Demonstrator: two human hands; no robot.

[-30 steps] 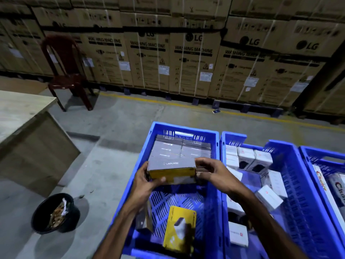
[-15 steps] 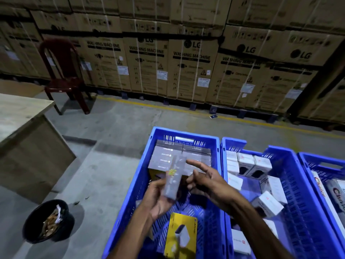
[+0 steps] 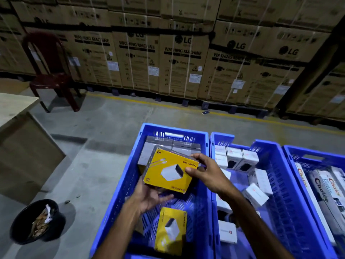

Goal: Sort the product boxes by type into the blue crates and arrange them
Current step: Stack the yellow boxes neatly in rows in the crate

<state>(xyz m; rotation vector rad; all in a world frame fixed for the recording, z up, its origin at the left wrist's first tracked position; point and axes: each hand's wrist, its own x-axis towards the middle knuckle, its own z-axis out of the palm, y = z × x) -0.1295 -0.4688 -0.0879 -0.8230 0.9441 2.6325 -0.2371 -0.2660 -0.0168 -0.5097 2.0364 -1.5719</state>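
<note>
Head view: a dark red plastic chair [image 3: 50, 71] at ten o'clock, a black round bin [image 3: 36, 222] at eight, stacked brown cartons [image 3: 183, 58] at twelve. Over the left blue slatted crate [image 3: 119, 199], the yellow charger box [image 3: 169, 170] is tilted, pinched by the right hand [image 3: 205, 173] and cradled underneath by the left hand [image 3: 149, 198].

Two bare hands hold a yellow charger box [image 3: 169, 170] above the left blue crate [image 3: 119, 199]. The right hand [image 3: 204, 173] pinches its right edge; the left hand [image 3: 149, 198] cups it from below. Grey boxes [image 3: 168, 148] fill the crate's far end. A second yellow box [image 3: 170, 230] lies nearer. White boxes [image 3: 254, 196] sit in the middle crate [image 3: 276, 184].
</note>
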